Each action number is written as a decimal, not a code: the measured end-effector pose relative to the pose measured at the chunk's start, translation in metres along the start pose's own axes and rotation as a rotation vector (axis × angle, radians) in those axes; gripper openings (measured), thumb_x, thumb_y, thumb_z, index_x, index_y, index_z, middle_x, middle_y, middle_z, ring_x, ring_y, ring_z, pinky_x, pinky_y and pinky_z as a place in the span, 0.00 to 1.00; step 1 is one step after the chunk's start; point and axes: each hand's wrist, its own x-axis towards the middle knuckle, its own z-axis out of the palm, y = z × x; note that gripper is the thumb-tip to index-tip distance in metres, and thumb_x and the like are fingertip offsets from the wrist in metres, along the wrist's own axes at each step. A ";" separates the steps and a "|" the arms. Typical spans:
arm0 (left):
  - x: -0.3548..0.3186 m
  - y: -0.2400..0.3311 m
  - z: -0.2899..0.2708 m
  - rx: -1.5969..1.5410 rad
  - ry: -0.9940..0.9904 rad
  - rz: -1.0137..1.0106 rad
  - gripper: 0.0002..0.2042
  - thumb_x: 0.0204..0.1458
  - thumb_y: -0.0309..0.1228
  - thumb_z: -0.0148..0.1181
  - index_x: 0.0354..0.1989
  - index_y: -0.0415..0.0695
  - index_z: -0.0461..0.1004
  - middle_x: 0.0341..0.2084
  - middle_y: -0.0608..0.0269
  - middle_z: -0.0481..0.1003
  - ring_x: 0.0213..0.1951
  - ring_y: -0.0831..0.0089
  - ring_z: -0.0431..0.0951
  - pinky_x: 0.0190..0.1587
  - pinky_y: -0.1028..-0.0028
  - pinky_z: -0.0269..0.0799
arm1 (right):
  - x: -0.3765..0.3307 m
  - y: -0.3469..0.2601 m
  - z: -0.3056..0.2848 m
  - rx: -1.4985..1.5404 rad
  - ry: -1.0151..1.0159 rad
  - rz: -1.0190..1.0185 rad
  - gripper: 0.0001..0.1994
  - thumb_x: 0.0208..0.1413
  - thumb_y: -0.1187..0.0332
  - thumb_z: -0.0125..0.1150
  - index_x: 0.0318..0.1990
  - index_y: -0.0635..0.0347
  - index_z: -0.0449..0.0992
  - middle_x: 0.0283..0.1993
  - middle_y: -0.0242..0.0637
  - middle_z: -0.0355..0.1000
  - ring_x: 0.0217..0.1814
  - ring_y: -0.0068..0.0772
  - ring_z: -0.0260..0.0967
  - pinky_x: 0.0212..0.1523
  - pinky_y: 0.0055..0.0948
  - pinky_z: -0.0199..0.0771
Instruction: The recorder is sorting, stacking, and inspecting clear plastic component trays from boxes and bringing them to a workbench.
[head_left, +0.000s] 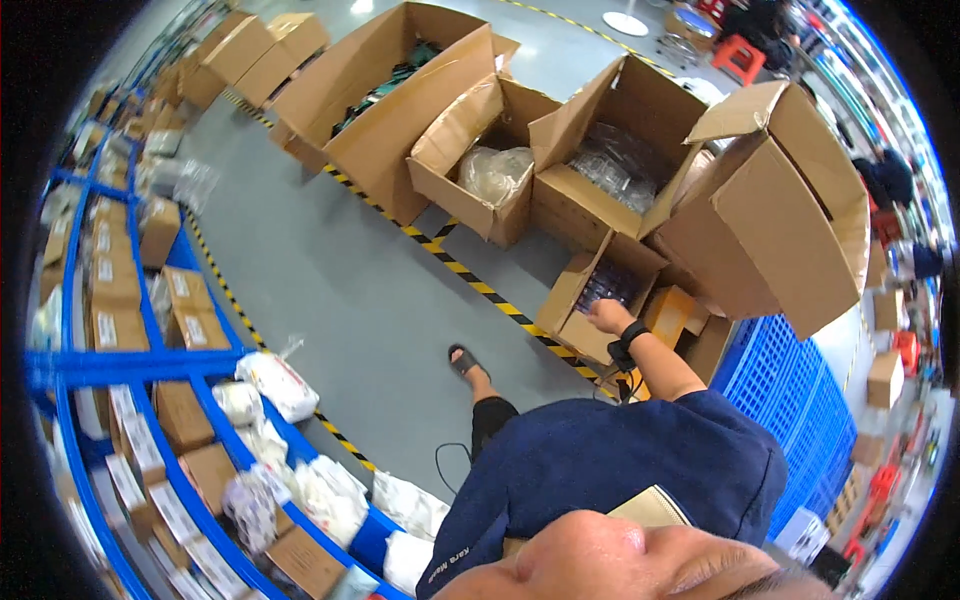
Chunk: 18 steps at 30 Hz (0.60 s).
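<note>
Right hand [608, 316] is reaching into small open carton [600, 295], fingers curling, grip unclear; left hand hidden. Best lifting packets [606, 283] straight up.

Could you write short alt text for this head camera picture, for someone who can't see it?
A person's right hand reaches into a small open cardboard box on a grey warehouse floor. Larger open boxes stand behind it, and blue shelves of packages line the left.
</note>
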 end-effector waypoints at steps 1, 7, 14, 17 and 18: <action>0.015 0.024 -0.034 0.077 0.022 0.015 0.07 0.52 0.36 0.46 0.29 0.47 0.67 0.25 0.69 0.68 0.26 0.75 0.69 0.25 0.75 0.65 | -0.004 0.004 -0.006 -0.053 0.001 0.100 0.11 0.41 0.64 0.55 0.28 0.61 0.76 0.31 0.51 0.72 0.35 0.51 0.71 0.38 0.40 0.70; 0.180 0.231 -0.119 0.434 0.124 0.165 0.08 0.52 0.37 0.45 0.26 0.49 0.66 0.22 0.71 0.67 0.23 0.76 0.68 0.24 0.75 0.64 | 0.017 -0.016 -0.007 0.058 -0.040 0.403 0.11 0.41 0.66 0.57 0.29 0.65 0.77 0.32 0.51 0.73 0.38 0.49 0.71 0.41 0.36 0.70; 0.260 0.684 0.043 0.165 0.023 0.362 0.19 0.53 0.35 0.51 0.53 0.43 0.64 0.44 0.58 0.71 0.44 0.67 0.71 0.42 0.67 0.68 | -0.002 -0.042 -0.040 0.314 0.256 0.566 0.13 0.43 0.63 0.58 0.33 0.63 0.75 0.35 0.49 0.73 0.40 0.49 0.70 0.42 0.38 0.69; 0.237 0.762 0.126 0.336 -0.183 0.453 0.17 0.53 0.34 0.53 0.51 0.42 0.66 0.44 0.59 0.71 0.43 0.69 0.73 0.40 0.72 0.69 | 0.008 -0.028 -0.037 0.366 0.228 0.679 0.13 0.41 0.63 0.59 0.31 0.63 0.76 0.33 0.50 0.73 0.39 0.49 0.70 0.42 0.38 0.69; 0.228 0.780 0.159 0.424 -0.253 0.451 0.17 0.53 0.34 0.53 0.50 0.43 0.68 0.43 0.60 0.72 0.42 0.71 0.73 0.40 0.73 0.69 | 0.014 -0.018 -0.037 0.381 0.224 0.711 0.12 0.41 0.63 0.59 0.30 0.63 0.76 0.33 0.50 0.72 0.39 0.50 0.70 0.42 0.39 0.69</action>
